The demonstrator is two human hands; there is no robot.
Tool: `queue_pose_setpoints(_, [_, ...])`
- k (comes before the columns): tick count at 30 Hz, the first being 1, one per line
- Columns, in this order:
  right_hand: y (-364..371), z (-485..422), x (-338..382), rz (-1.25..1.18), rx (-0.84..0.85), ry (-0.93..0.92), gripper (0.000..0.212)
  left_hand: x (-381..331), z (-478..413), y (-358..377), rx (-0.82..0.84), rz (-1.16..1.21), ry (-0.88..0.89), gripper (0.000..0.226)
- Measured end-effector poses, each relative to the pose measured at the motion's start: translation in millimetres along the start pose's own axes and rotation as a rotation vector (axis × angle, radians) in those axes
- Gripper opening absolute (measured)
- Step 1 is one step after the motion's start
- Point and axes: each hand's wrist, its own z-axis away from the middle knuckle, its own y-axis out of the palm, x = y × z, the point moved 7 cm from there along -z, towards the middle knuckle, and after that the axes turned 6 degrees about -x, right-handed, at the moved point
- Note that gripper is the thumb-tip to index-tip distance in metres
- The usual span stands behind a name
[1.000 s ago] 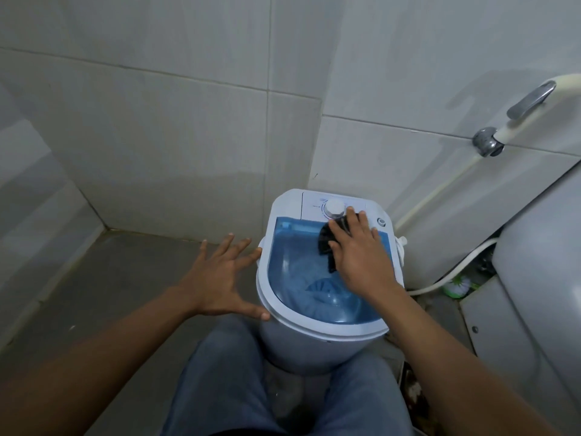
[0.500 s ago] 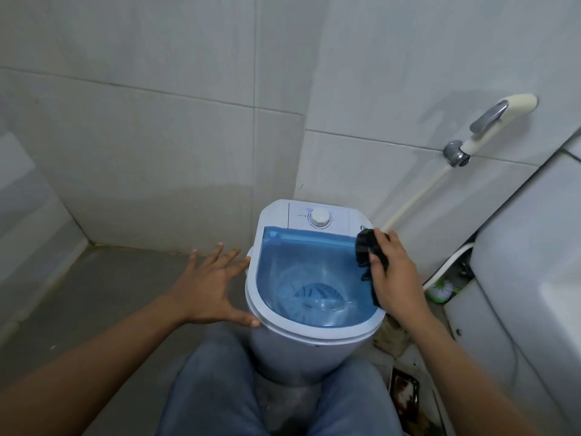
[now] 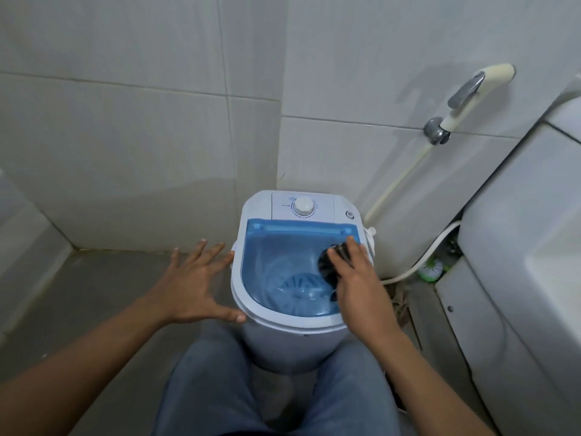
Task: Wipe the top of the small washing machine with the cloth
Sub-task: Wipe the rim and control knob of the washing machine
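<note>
Fingers of the right hand press the dark cloth flat onto the blue lid of the small washing machine, further in from the right rim than half a second ago. Most of the cloth lies under the palm, its edge showing beside the fingertips. Left hand stays spread wide, holding nothing, thumb against the machine's left rim.
</note>
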Motion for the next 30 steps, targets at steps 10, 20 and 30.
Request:
queue_pose_setpoints(10, [-29.3,-3.9,7.6,-0.188,-0.077,-0.061,0.06,0.6,1.3,-1.1,0.0,-0.004,0.008,0.144])
queue_pose_setpoints(20, [31.7,42.2,117.3,0.025,0.193,-0.392,0.064,1.5,5.2,7.4,0.015,0.005,0.01,0.146])
queue_pose_setpoints(30, [4.4,25.8,21.5,-0.006,-0.024,0.009,0.061,2.1,-0.9,2.4,-0.001,0.013,0.019,0.148])
